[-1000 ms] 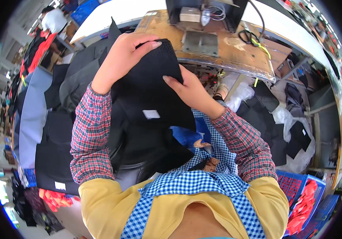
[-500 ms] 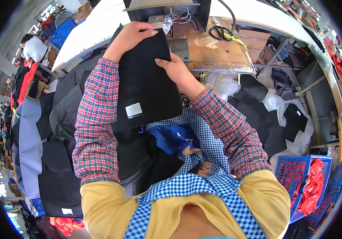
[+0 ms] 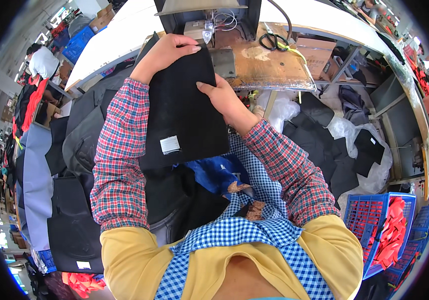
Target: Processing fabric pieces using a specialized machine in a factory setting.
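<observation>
A black fabric panel (image 3: 184, 110) with a white label (image 3: 170, 145) near its lower edge hangs between my hands. My left hand (image 3: 169, 52) pinches its top edge, just below the needle area of a sewing machine (image 3: 207, 30). On the panel's right edge, my right hand (image 3: 224, 97) grips with the thumb on top and the fingers hidden behind. The panel's top corner lies close to the machine's metal plate (image 3: 223, 62), apart from the presser foot.
Black-handled scissors (image 3: 274, 42) lie on the worn wooden machine table (image 3: 259, 70). Black fabric pieces (image 3: 77, 220) are piled on the left. A blue crate (image 3: 367, 220) with red strips (image 3: 392, 232) stands at the lower right. Another person (image 3: 44, 61) is at the far left.
The panel and both hands have shifted slightly down, away from the presser foot. Both hands keep their grip on it.
</observation>
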